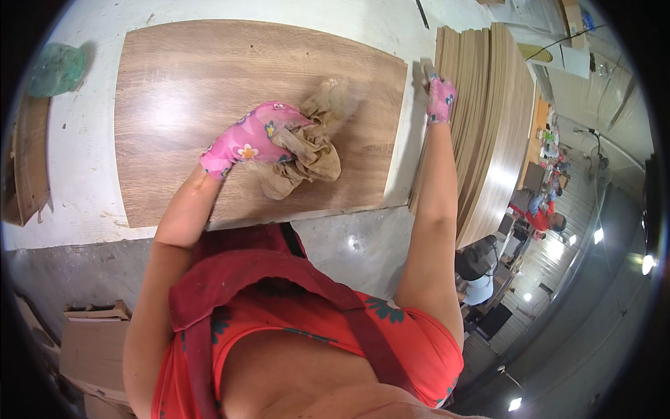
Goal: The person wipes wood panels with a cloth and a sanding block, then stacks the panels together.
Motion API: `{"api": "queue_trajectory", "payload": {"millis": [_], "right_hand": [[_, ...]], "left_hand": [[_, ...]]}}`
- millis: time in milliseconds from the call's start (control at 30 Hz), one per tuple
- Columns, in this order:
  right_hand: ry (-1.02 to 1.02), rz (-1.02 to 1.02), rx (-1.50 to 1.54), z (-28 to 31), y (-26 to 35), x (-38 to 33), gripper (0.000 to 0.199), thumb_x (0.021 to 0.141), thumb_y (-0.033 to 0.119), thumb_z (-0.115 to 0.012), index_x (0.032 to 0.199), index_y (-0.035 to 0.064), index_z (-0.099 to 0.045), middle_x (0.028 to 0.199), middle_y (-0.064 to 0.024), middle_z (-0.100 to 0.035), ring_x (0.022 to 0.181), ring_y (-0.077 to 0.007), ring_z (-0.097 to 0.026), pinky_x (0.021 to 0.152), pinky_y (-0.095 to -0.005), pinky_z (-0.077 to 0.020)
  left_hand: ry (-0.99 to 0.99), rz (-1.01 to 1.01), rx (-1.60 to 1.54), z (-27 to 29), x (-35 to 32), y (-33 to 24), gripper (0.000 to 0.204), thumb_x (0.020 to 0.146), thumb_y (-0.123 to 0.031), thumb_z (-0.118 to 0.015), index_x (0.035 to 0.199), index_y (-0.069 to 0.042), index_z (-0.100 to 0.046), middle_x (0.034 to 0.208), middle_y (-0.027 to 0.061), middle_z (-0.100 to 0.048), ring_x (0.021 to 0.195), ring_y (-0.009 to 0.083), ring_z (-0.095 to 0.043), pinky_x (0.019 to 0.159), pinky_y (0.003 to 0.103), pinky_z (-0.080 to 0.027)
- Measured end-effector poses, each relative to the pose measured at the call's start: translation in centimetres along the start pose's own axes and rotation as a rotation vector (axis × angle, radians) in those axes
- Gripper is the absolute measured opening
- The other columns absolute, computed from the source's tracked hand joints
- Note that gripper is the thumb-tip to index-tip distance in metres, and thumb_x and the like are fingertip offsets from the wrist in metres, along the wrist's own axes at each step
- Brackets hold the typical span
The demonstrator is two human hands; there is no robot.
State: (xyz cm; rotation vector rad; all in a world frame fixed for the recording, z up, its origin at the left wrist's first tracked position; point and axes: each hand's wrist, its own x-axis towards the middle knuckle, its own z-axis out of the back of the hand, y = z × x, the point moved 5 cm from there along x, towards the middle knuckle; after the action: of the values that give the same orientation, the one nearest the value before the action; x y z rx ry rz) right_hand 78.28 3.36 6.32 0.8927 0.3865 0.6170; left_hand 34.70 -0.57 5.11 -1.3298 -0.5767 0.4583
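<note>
A wood-grain panel (pixel 181 91) lies flat on a white worktable (pixel 77 181). My left hand (pixel 255 140), in a pink flowered glove, is closed on a crumpled beige rag (pixel 314 150) that presses on the panel's right half. My right hand (pixel 440 98), in the same kind of glove, reaches to the panel's far right corner and rests against the edge of a stack of wood-grain boards (pixel 488 119) standing beside the table. Its fingers are partly blurred and hidden.
A green crumpled cloth (pixel 56 68) lies at the table's far left corner. Brown boards (pixel 28 167) lean at the left edge. Cardboard boxes (pixel 91 349) sit on the grey floor at lower left. Other people (pixel 544 216) work in the background at right.
</note>
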Motion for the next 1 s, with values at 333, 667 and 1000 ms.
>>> {"api": "queue_trajectory", "payload": {"millis": [333,667,1000], "right_hand": [[0.07,-0.038,-0.064,-0.6,-4.9,-3.0,0.038,0.075,0.015,-0.068,0.105,-0.0074,-0.059,0.087,-0.0148,-0.065,0.078,-0.0203,-0.061,0.068,-0.03,-0.0465],[0.065,0.108,-0.363,9.6,-11.1,-23.1,0.036,0.077,0.009,-0.069,0.11,-0.0005,-0.057,0.099,-0.0176,-0.06,0.091,-0.0285,-0.061,0.078,-0.0347,-0.0501],[-0.08,-0.032,-0.228,15.2,-14.3,-37.1,0.038,0.085,0.007,-0.057,0.121,-0.0022,-0.053,0.112,-0.0114,-0.06,0.098,-0.0191,-0.058,0.079,-0.0292,-0.0505]], "left_hand": [[-0.041,0.083,-0.043,0.3,-0.3,0.1,0.065,0.054,-0.003,-0.078,0.117,-0.013,-0.063,0.12,0.0086,-0.054,0.114,0.0245,-0.05,0.1,0.034,-0.037],[-0.101,0.202,-0.153,0.5,-0.3,0.0,0.069,0.052,-0.008,-0.081,0.118,-0.005,-0.06,0.129,0.0109,-0.053,0.122,0.0235,-0.045,0.106,0.035,-0.029],[-0.14,0.252,-0.293,0.5,-0.6,2.1,0.066,0.061,-0.002,-0.079,0.123,-0.002,-0.055,0.122,0.0085,-0.056,0.111,0.0185,-0.052,0.098,0.029,-0.039]]}}
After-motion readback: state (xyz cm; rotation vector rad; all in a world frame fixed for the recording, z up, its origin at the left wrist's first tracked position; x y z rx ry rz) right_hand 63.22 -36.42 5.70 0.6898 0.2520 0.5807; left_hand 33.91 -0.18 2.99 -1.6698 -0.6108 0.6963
